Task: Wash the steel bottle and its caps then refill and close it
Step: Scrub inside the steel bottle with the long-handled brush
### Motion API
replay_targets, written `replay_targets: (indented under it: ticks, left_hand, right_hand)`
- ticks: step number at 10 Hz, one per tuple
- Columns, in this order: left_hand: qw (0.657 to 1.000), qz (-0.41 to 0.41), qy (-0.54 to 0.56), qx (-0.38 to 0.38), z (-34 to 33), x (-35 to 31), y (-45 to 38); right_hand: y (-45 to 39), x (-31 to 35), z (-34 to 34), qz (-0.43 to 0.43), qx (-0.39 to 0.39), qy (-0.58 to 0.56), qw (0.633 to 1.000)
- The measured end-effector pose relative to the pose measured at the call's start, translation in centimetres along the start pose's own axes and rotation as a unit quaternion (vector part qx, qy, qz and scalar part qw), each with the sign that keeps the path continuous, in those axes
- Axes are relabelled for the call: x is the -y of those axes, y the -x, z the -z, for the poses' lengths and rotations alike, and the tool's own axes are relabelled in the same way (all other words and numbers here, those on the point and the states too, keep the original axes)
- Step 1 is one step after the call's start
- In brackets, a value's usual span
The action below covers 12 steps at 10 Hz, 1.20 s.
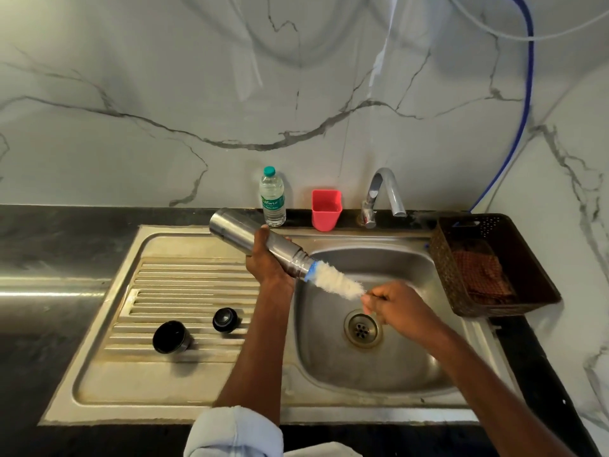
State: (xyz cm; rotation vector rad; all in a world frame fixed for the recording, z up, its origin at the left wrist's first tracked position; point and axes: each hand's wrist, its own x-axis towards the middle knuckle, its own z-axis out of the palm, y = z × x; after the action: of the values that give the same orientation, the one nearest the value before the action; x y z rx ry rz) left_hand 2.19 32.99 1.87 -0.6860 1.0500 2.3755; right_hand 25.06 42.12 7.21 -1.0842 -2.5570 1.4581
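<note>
- Marble wall and dark bench [49, 245] frame the steel sink [389, 367].
- Your left hand [267, 262] grips the steel bottle [253, 239], tilted at centre frame.
- Your right hand [392, 305] clasps the bottle brush [336, 280], its bristles entering the mouth.
- Two black caps [171, 336] sit on the lower-left drainboard.

A dark worktop [49, 245] runs under the marble wall, with a steel sink unit [108, 390] set into it. On the ribbed drainboard stand two black caps [171, 337] [225, 320], apart from each other. Along the back edge stand a plastic water bottle [272, 197], a red cup [326, 210] and the tap [382, 196]. A brown basket [445, 258] sits at the right.
</note>
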Motion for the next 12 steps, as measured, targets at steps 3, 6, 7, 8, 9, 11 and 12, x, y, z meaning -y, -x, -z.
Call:
replay_targets:
  ticks: [3, 6, 7, 8, 9, 11, 12]
  left_hand:
    - [0.994, 0.048, -0.041, 0.085, -0.6, 3.2, 1.3]
    - [0.999, 0.021, -0.024, 0.009, 0.3, 3.0, -0.1]
    - [0.998, 0.040, -0.044, 0.021, 0.4, 3.5, 0.4]
    - [0.994, 0.062, -0.050, 0.071, 0.5, 2.2, 0.1]
    - [0.995, 0.047, -0.040, 0.080, 0.4, 1.2, -0.4]
    - [0.995, 0.046, -0.049, 0.077, -0.3, 3.4, 1.6]
    - [0.994, 0.046, -0.051, 0.089, -0.3, 3.0, 0.8]
  right_hand:
    - [-3.9, 1.0, -0.7, -0.230, 0.224, -0.327, 0.889]
    - [1.4, 1.4, -4.6, 0.005, -0.194, 0.321, 0.927]
    - [-0.8, 1.8, -4.6, -0.072, -0.158, 0.199, 0.964]
    - [-2.1, 0.3, -2.1, -0.264, 0.109, -0.315, 0.905]
    - [-0.7, -0.4, -1.4, -0.237, 0.167, -0.365, 0.885]
    - [0.1, 0.4, -5.8, 0.017, -0.197, 0.299, 0.934]
    - [-1.5, 0.3, -4.3, -0.122, -0.029, -0.126, 0.984]
